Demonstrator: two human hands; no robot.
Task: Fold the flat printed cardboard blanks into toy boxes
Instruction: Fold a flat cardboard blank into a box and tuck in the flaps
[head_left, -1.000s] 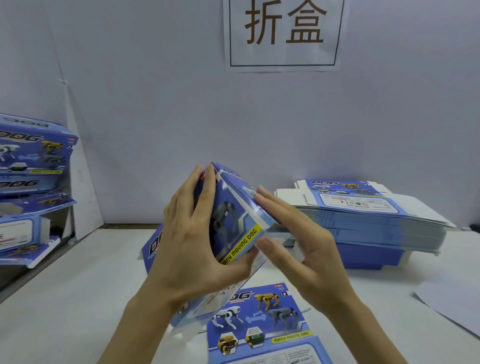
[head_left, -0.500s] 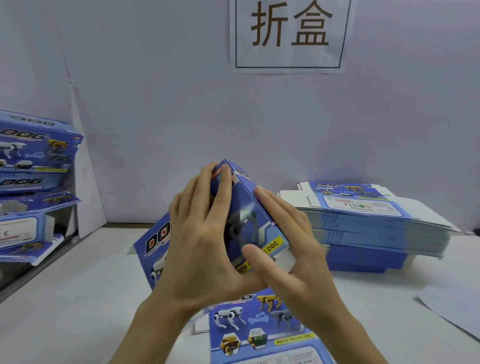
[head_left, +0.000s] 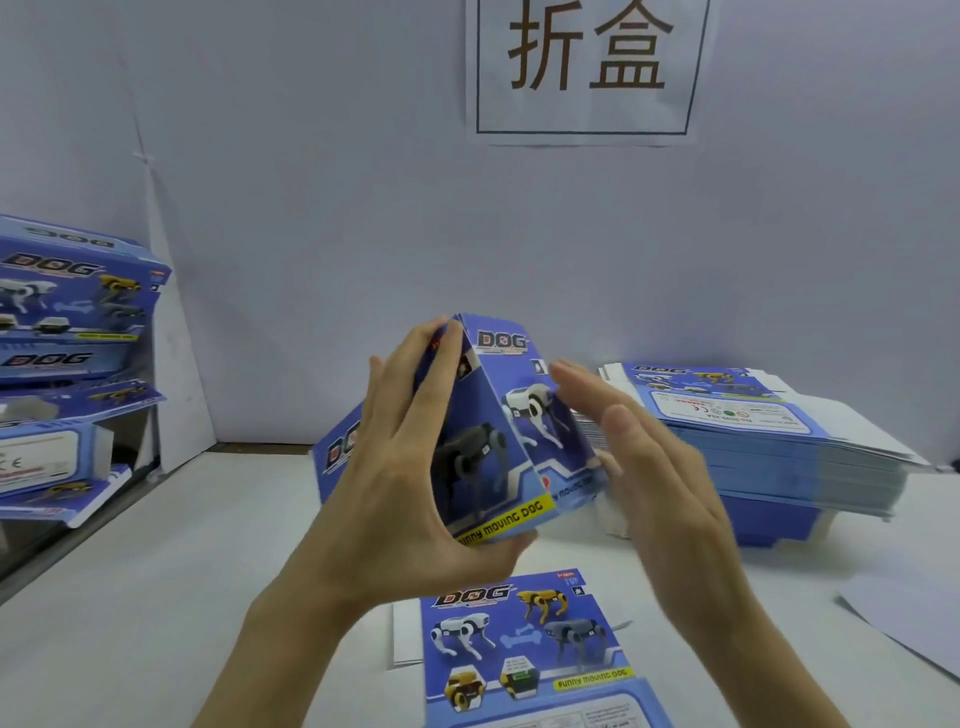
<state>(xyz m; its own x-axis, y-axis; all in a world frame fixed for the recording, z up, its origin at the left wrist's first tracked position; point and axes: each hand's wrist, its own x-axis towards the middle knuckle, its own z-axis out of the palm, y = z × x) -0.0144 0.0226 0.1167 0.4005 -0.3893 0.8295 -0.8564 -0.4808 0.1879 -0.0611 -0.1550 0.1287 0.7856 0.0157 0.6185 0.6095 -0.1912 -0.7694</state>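
A white table (head_left: 156, 597) carries the work, backed by a pale wall with a paper sign (head_left: 587, 73) printed in two large characters at 12 o'clock. At 3 o'clock lies a thick stack of flat blanks (head_left: 769, 441), printed side up; the right hand (head_left: 660, 467) hides its near-left corner. At 9 o'clock folded boxes (head_left: 67, 317) are piled against the left edge, one upon another. At 6 o'clock a single flat blank (head_left: 524, 644) rests on the table, dog pictures facing up, and a loose white sheet (head_left: 914, 623) shows at 4 o'clock.

The half-folded box (head_left: 498, 426) is held in the air at the centre, above the table and just beyond the flat blank. Its long axis runs tilted — upper end toward 12 o'clock, lower end down toward 8 o'clock — with a folded ridge facing the camera.

The left hand (head_left: 400, 478) grips the box, fingers spread over its left panel and thumb under the bottom edge. The right hand is flat, fingers straight and together, pressed against the right panel — clasping nothing.
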